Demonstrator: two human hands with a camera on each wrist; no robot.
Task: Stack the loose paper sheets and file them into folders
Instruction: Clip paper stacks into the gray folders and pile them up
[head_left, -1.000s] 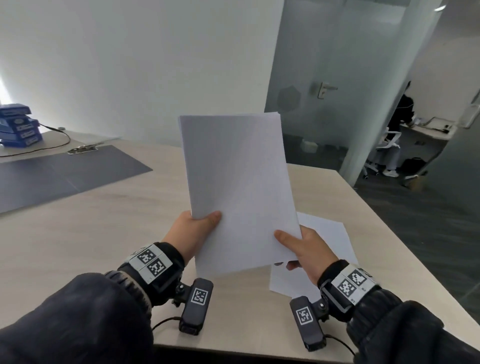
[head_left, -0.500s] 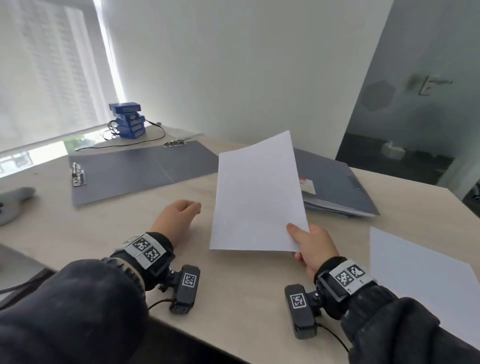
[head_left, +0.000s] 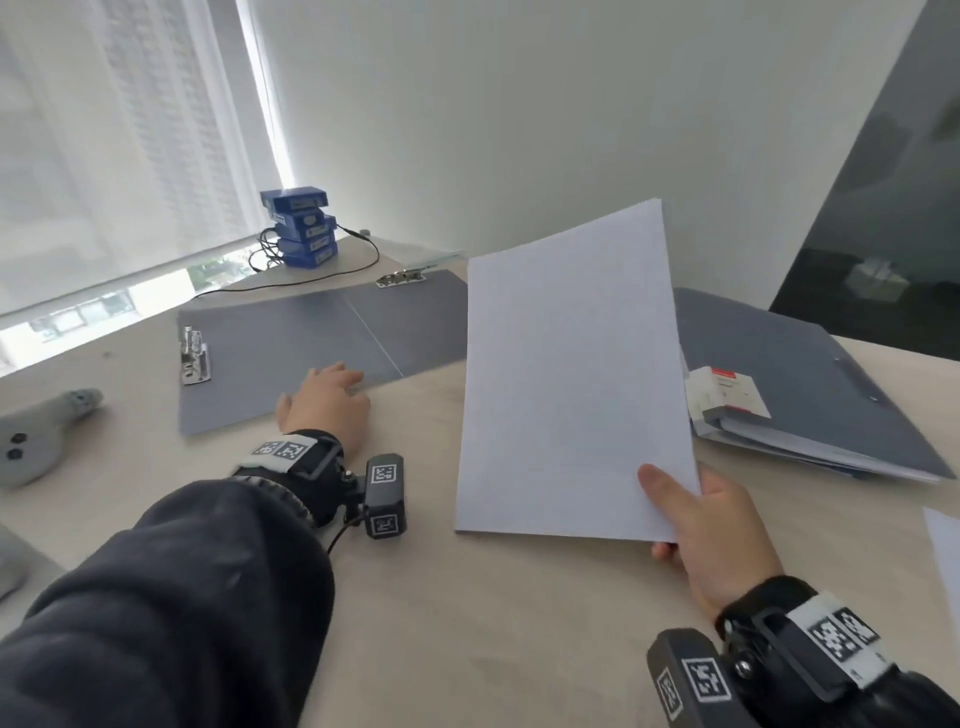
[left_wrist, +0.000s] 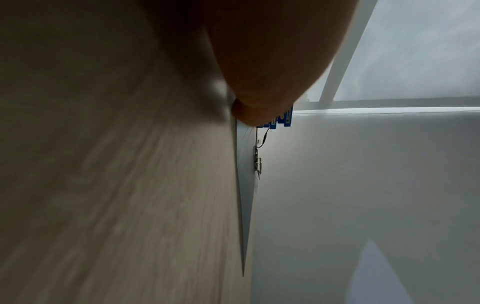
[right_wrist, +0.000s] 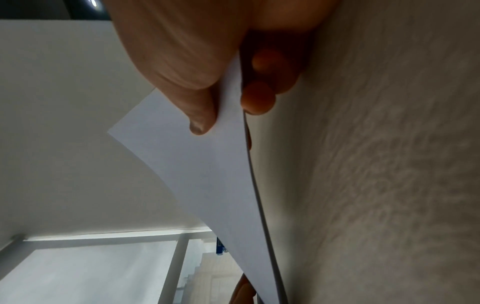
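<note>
Since a second ago my left hand (head_left: 324, 402) has let go of the paper stack (head_left: 569, 379) and reached, fingers relaxed, the open folder (head_left: 291, 353) far left. From the right wrist, my right hand (right_wrist: 207, 67) pinches the stack's near corner above the table (right_wrist: 389, 164). Filing is in hand; next I must lay the sheets under the clip (head_left: 193, 356).

White paper stack (head_left: 571, 379), blank, held tilted above the table by its near right corner. Open grey folder (head_left: 311, 343), flat, metal clips at left and far edges. Closed grey folder (head_left: 810, 379) at right, filled with sheets. One loose sheet (head_left: 943, 551) at right edge.
</note>
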